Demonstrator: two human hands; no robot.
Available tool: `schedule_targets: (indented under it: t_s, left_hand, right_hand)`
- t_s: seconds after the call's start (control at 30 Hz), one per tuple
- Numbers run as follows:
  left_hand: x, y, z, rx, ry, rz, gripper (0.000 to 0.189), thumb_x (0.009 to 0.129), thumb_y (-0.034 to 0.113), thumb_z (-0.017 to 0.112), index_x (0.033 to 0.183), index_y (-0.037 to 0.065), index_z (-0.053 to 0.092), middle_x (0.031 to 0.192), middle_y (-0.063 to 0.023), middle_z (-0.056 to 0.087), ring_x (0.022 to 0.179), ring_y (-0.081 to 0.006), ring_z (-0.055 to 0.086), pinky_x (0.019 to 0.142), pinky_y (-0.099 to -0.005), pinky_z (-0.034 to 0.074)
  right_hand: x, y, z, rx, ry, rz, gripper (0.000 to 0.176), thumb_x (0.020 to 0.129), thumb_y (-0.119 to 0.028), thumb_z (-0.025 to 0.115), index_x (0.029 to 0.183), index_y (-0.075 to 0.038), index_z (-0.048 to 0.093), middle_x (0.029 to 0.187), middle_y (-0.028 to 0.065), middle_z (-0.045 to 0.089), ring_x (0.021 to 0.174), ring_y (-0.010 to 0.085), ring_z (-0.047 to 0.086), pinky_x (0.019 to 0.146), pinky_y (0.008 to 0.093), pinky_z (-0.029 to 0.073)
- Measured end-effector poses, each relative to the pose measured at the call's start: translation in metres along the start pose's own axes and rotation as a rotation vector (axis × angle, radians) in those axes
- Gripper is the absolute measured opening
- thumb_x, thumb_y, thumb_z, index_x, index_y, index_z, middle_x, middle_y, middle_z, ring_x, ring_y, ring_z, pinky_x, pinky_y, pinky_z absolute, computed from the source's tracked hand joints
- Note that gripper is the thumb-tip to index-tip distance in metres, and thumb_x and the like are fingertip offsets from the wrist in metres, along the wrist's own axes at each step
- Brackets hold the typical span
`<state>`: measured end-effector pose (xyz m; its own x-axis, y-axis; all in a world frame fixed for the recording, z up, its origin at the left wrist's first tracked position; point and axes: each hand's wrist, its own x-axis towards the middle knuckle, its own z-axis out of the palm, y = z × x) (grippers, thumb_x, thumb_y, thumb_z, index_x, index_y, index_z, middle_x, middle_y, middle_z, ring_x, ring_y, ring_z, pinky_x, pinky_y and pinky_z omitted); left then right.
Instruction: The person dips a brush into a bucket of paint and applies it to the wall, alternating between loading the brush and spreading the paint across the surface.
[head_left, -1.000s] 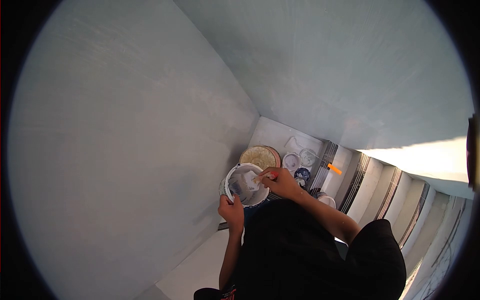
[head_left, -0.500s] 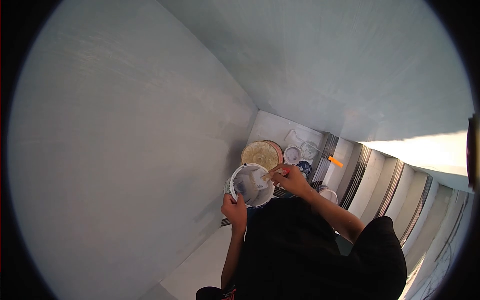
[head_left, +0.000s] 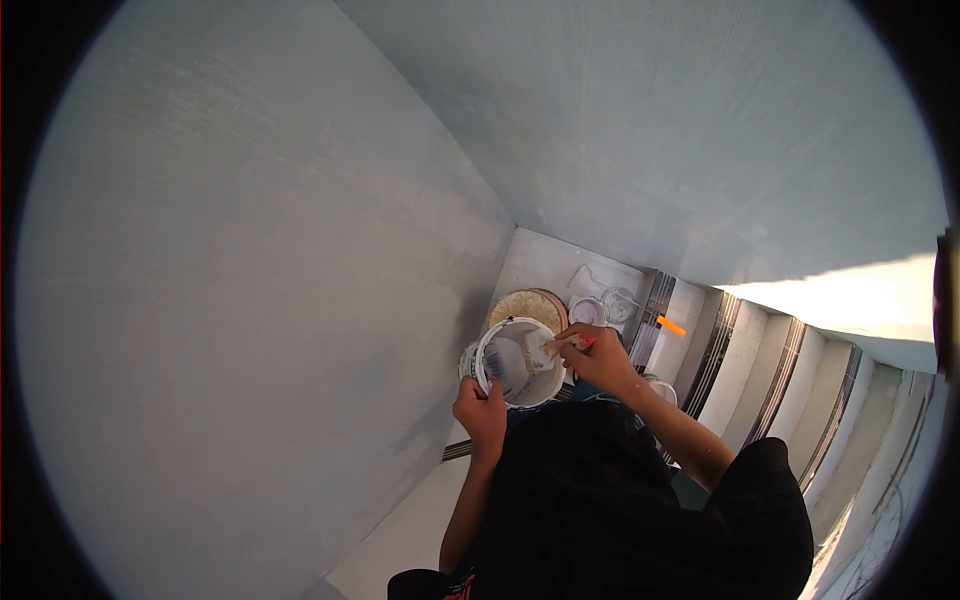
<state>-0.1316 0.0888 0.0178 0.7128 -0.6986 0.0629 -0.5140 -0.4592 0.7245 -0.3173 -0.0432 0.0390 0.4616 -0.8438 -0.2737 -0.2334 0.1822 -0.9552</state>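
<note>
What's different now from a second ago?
The left hand and its bucket moved a little right in the picture; so did the right hand and its white-coated tool. Nothing was grabbed or let go. The orange handle stayed put.

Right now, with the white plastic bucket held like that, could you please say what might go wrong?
The bucket could tip if the left hand, the only one gripping its rim, slips. The white-coated flat tool in the right hand might drip outside the bucket. The orange-handled paint roller appears to jut over the pale, dark-striped steps, so a foot could catch it.
</note>
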Motion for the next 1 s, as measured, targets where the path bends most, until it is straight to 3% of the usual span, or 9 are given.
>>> schedule_targets:
  t_s: [0.07, 0.17, 0.2, 0.4, 0.5, 0.53, 0.67, 0.8, 1.0]
  left_hand:
    - [0.005, 0.003, 0.002, 0.005, -0.013, 0.049, 0.032, 0.077, 0.008, 0.074, 0.066, 0.002, 0.044, 0.052, -0.0098, 0.044, 0.045, -0.0232, 0.043, 0.047, -0.0364, 0.035]
    - [0.010, -0.005, 0.000, -0.016, -0.049, 0.100, 0.031, 0.076, 0.008, 0.073, 0.066, 0.002, 0.044, 0.053, -0.0112, 0.046, 0.045, -0.0269, 0.045, 0.047, -0.0376, 0.037]
    - [0.013, -0.006, 0.000, -0.023, -0.062, 0.113, 0.031, 0.076, 0.008, 0.073, 0.066, 0.002, 0.044, 0.053, -0.0114, 0.046, 0.046, -0.0278, 0.046, 0.047, -0.0382, 0.037]
    - [0.037, -0.004, -0.008, -0.062, -0.182, 0.208, 0.031, 0.075, 0.008, 0.072, 0.067, 0.003, 0.043, 0.056, -0.0119, 0.046, 0.049, -0.0307, 0.047, 0.049, -0.0402, 0.038]
    - [0.041, 0.001, -0.010, -0.098, -0.239, 0.224, 0.031, 0.074, 0.008, 0.073, 0.067, 0.003, 0.043, 0.056, -0.0118, 0.046, 0.049, -0.0306, 0.047, 0.049, -0.0406, 0.038]
    - [0.040, 0.000, -0.016, -0.117, -0.242, 0.235, 0.031, 0.074, 0.008, 0.073, 0.067, 0.003, 0.044, 0.056, -0.0118, 0.046, 0.049, -0.0306, 0.047, 0.049, -0.0407, 0.038]
    - [0.037, -0.002, -0.012, -0.137, -0.258, 0.213, 0.031, 0.074, 0.009, 0.074, 0.066, 0.003, 0.044, 0.055, -0.0111, 0.045, 0.049, -0.0303, 0.047, 0.049, -0.0404, 0.038]
    - [0.031, 0.003, -0.004, -0.162, -0.242, 0.194, 0.032, 0.074, 0.009, 0.074, 0.066, 0.003, 0.044, 0.055, -0.0105, 0.045, 0.048, -0.0296, 0.047, 0.049, -0.0398, 0.038]
    - [0.024, 0.000, 0.005, -0.173, -0.268, 0.179, 0.031, 0.074, 0.009, 0.074, 0.066, 0.003, 0.045, 0.054, -0.0099, 0.045, 0.048, -0.0276, 0.047, 0.048, -0.0386, 0.037]
  right_hand:
    - [0.000, -0.008, 0.013, -0.191, 0.055, -0.154, 0.023, 0.085, -0.018, 0.065, 0.093, 0.004, 0.068, 0.071, 0.0211, 0.067, 0.066, 0.0345, 0.069, 0.063, 0.0402, 0.055]
    - [0.003, 0.005, 0.055, -0.347, 0.106, -0.132, 0.022, 0.082, -0.018, 0.064, 0.085, 0.004, 0.065, 0.072, 0.0267, 0.064, 0.069, 0.0437, 0.065, 0.067, 0.0472, 0.054]
    - [0.005, 0.004, 0.066, -0.396, 0.138, -0.141, 0.021, 0.083, -0.018, 0.062, 0.078, 0.002, 0.063, 0.071, 0.0268, 0.063, 0.070, 0.0450, 0.064, 0.068, 0.0501, 0.053]
    - [0.012, 0.022, 0.103, -0.455, 0.261, -0.089, 0.021, 0.083, -0.022, 0.065, 0.085, -0.001, 0.068, 0.068, 0.0225, 0.064, 0.069, 0.0426, 0.065, 0.064, 0.0466, 0.054]
    - [-0.005, -0.009, 0.079, -0.273, 0.336, -0.048, 0.026, 0.083, -0.023, 0.068, 0.093, 0.000, 0.069, 0.067, 0.0227, 0.064, 0.071, 0.0409, 0.067, 0.065, 0.0433, 0.054]
    - [-0.019, -0.013, 0.077, -0.268, 0.358, -0.028, 0.026, 0.086, -0.021, 0.069, 0.099, 0.001, 0.070, 0.069, 0.0176, 0.068, 0.068, 0.0289, 0.071, 0.062, 0.0352, 0.054]
    - [-0.039, -0.016, 0.052, 0.168, 0.328, 0.128, 0.016, 0.089, -0.013, 0.070, 0.094, 0.003, 0.068, 0.075, 0.0047, 0.068, 0.065, 0.0087, 0.064, 0.057, 0.0228, 0.050]
    - [-0.039, -0.005, 0.028, 0.278, 0.302, 0.137, 0.020, 0.084, -0.015, 0.075, 0.091, 0.002, 0.068, 0.076, 0.0040, 0.066, 0.066, 0.0091, 0.063, 0.061, 0.0234, 0.050]
    - [-0.035, 0.001, 0.013, 0.092, 0.133, 0.076, 0.019, 0.083, -0.015, 0.075, 0.093, 0.001, 0.072, 0.080, 0.0069, 0.071, 0.073, 0.0132, 0.067, 0.068, 0.0277, 0.052]
